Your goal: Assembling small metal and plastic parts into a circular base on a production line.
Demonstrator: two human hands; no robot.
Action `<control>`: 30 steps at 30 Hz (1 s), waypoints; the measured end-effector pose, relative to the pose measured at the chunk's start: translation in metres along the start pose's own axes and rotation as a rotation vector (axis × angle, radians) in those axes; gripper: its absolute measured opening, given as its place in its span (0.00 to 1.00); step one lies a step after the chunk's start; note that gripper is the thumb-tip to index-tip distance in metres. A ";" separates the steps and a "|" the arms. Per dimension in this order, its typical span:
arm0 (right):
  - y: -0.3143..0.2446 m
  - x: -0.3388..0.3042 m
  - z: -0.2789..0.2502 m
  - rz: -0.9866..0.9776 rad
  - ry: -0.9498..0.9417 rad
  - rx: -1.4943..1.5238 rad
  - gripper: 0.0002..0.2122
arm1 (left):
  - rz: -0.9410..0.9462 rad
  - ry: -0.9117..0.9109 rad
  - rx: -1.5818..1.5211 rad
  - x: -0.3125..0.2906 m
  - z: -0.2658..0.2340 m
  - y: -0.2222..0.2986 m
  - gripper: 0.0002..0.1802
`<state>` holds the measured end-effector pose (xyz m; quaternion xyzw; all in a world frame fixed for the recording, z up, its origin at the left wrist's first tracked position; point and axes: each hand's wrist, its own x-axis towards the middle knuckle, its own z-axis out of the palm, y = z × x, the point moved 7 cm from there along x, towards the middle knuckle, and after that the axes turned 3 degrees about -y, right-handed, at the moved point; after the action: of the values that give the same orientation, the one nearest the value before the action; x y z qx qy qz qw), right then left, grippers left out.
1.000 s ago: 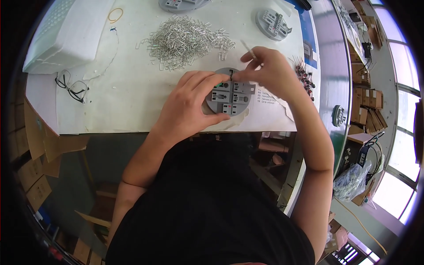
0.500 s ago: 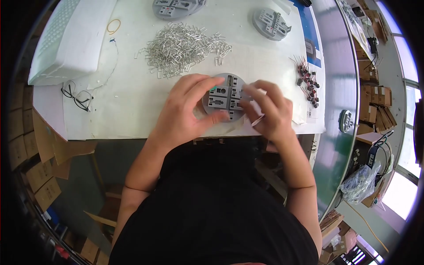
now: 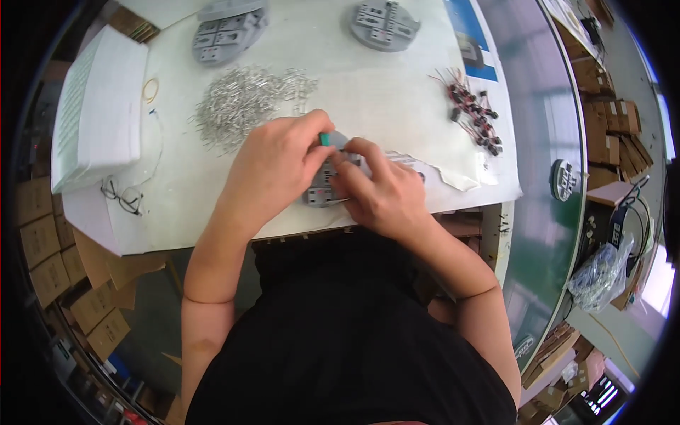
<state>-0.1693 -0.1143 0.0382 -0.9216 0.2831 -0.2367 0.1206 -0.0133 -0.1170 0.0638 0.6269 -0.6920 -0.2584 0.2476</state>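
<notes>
A round grey fixture [image 3: 320, 196] with slotted blocks lies near the table's front edge, largely covered by my hands. My left hand [image 3: 280, 152] is over its far left side, thumb and forefinger pinching a small green piece [image 3: 325, 139]. From the right, my right hand [image 3: 382, 188] reaches over the fixture with bent fingers drawn together, their tips close to my left thumb. A thin pale sliver [image 3: 341, 200] shows under the right fingers; what it belongs to is hidden. Beyond my left hand lies a heap of small U-shaped metal pins [image 3: 237, 103].
Two similar grey fixtures stand farther back, one left [image 3: 230, 32] and one right [image 3: 384, 25]. Small black parts with red wires [image 3: 473, 110] lie at the right. A white foam box [image 3: 99, 110] and a black cable loop [image 3: 122, 196] are at the left.
My left hand has gone from spread fingers around the fixture to a pinch on the green piece. My right hand has moved left over the fixture. The whole view has shifted.
</notes>
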 end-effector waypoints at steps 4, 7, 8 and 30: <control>0.006 0.002 -0.005 0.060 -0.082 0.130 0.14 | -0.003 0.005 -0.045 0.004 0.007 -0.005 0.14; 0.045 -0.004 -0.039 0.169 0.077 0.220 0.09 | -0.021 0.063 -0.132 -0.006 0.009 -0.015 0.16; 0.068 -0.006 -0.053 0.306 0.130 0.131 0.08 | -0.037 0.096 -0.193 -0.011 0.012 -0.019 0.16; 0.044 0.015 -0.063 0.628 0.144 1.017 0.07 | 0.450 0.430 -0.191 -0.021 -0.035 0.050 0.20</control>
<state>-0.2106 -0.1646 0.0820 -0.6020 0.4006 -0.3574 0.5911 -0.0251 -0.0934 0.1231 0.4725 -0.7176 -0.1228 0.4968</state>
